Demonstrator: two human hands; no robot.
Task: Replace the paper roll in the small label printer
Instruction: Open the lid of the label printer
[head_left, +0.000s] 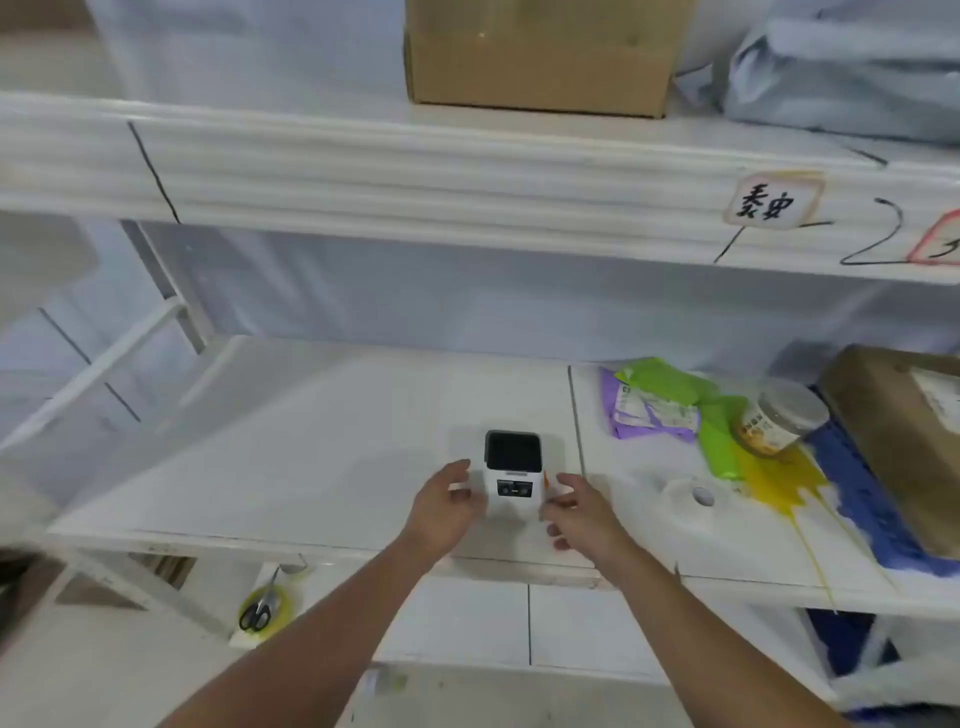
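Note:
A small white label printer (513, 475) with a dark top panel stands upright on the white shelf (311, 441), near its front edge. My left hand (445, 506) is open just left of the printer, fingers curled toward its side. On the printer's right, my right hand (579, 512) is open too, fingertips close to its lower corner. Whether either hand touches the printer is unclear. A white paper roll (693, 496) lies flat on the shelf, to the right of my right hand.
Right of the roll lie green and purple packets (670, 405), a jar (784, 418), a yellow and blue bag (810, 483) and a brown parcel (904, 436). A cardboard box (540, 57) sits on the upper shelf. Scissors (260, 610) hang below the shelf edge.

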